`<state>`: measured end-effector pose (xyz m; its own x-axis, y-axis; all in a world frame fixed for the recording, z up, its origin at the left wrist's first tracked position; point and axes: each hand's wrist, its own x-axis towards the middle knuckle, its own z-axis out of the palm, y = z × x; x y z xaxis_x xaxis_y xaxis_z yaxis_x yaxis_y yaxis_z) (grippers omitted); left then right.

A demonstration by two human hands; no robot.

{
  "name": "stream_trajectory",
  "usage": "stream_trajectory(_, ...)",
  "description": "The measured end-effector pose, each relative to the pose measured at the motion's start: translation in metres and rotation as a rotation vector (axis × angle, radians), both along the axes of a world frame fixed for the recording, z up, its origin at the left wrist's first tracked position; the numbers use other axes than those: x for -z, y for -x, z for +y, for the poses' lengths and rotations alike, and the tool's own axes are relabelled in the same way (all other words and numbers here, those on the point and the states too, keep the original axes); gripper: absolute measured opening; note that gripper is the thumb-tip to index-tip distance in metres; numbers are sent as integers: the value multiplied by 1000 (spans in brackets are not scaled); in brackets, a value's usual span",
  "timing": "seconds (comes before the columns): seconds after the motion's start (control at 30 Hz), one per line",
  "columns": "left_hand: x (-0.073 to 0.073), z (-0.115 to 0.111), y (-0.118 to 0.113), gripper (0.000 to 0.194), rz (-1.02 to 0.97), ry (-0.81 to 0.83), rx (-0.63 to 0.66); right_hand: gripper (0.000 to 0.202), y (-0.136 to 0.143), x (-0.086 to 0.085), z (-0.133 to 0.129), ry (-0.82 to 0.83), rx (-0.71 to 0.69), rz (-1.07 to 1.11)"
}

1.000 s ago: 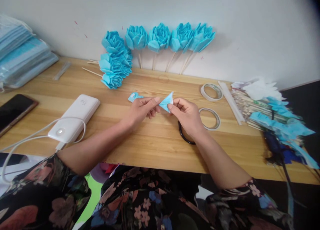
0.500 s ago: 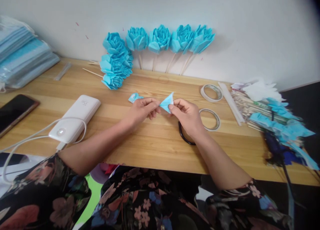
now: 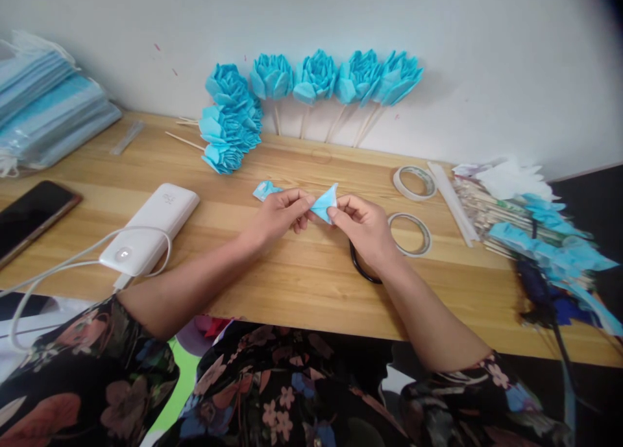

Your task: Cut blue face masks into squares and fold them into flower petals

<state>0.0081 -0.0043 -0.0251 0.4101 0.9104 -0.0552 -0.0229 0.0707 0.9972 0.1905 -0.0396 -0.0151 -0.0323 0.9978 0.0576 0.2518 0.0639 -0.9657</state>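
Note:
A small folded piece of light blue mask fabric [image 3: 324, 203] is pinched between my two hands above the table. My left hand [image 3: 285, 215] grips its narrow left end, fingers closed. On its right edge, the thumb and fingers of my right hand [image 3: 363, 223] press the fabric. Just behind my left hand lies another small blue folded piece [image 3: 265, 190]. A black loop [image 3: 361, 265], perhaps a scissors handle, shows partly under my right hand. Beside that hand rests a roll of tape [image 3: 425, 234], with a second tape roll [image 3: 415, 182] behind it.
Blue fabric flowers on sticks [image 3: 316, 77] lean against the wall, with more flowers [image 3: 228, 126] lying at left. Packed face masks [image 3: 53, 103], a phone [image 3: 36, 217] and a cabled white power bank [image 3: 150, 229] occupy the left. Sticks [image 3: 479, 210] and blue strips [image 3: 549, 249] pile up at right.
The whole view has shifted slightly, so things sit a little further right. Both hands keep their pinch on the fabric piece, which shows a slightly wider face.

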Motion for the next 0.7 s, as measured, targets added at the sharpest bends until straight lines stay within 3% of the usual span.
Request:
stream_trajectory(0.23, 3, -1, -1, 22, 2, -16, 18, 17, -1, 0, 1, 0, -5, 27)
stream_trajectory(0.43, 3, 1, 0, 19, 59, 0, 36, 24, -6, 2, 3, 47, -87, 192)
stream_trajectory(0.7, 0, -1, 0, 21, 76, -81, -1, 30, -3, 2, 1, 41, -63, 54)
